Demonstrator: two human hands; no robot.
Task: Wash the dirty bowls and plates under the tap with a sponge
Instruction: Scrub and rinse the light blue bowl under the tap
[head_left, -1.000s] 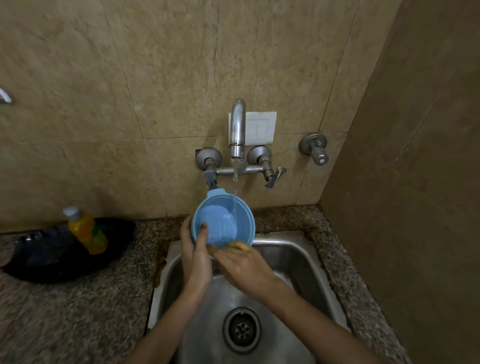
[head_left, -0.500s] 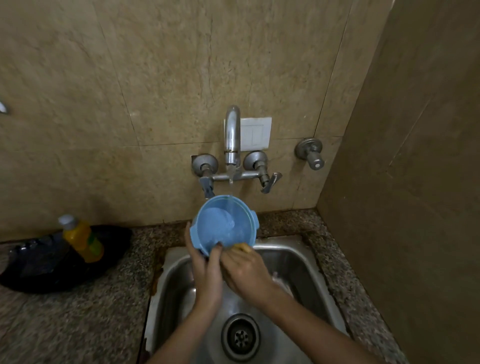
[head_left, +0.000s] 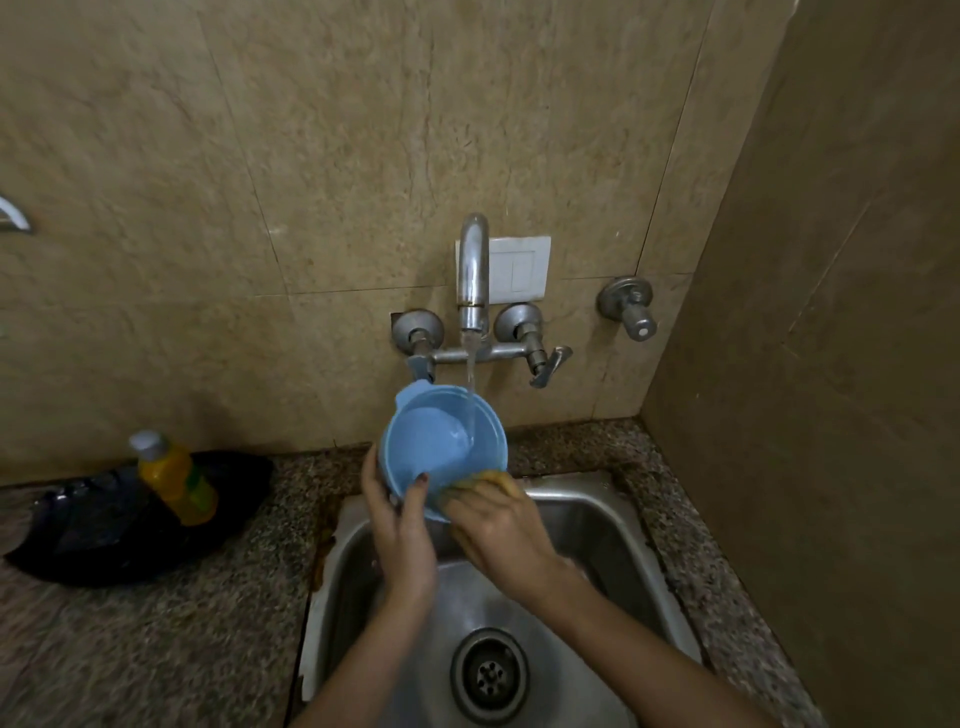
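A blue bowl (head_left: 441, 447) is held up in the air over the back edge of the sink (head_left: 602, 525), right under the tap (head_left: 472, 270). The bowl is tipped so its open side faces the camera. It has a small tab on its rim at 11 o'clock.

Water (head_left: 470, 395) runs down from the tap, which is at 12 o'clock from the bowl. The water lands inside the bowl, on its right side near 2 o'clock.

The left hand (head_left: 402, 530) is grasping the bowl. Its fingers curl round the outside at 8 o'clock, and its thumb hooks over the rim at 6 o'clock. The right hand (head_left: 498, 525) is grasping a yellow sponge (head_left: 496, 480). It presses the sponge on the bowl's rim at 5 o'clock. The two hands are just beside each other.

The sink is shiny metal, and its drain (head_left: 490, 675) is at 6 o'clock from the bowl, between the two arms. Some wet stuff lies on the sink floor by the right wrist; I cannot tell what it is.

The sink sits in a speckled stone bench (head_left: 156, 649). On the bench at 9 o'clock from the sink lies a black bag (head_left: 93, 545), and a yellow bottle (head_left: 176, 480) with a pale cap stands on it.

On the wall, a white switch plate (head_left: 522, 267) is just behind the tap. A round metal valve (head_left: 631, 306) is at 3 o'clock from the tap, well apart from it.
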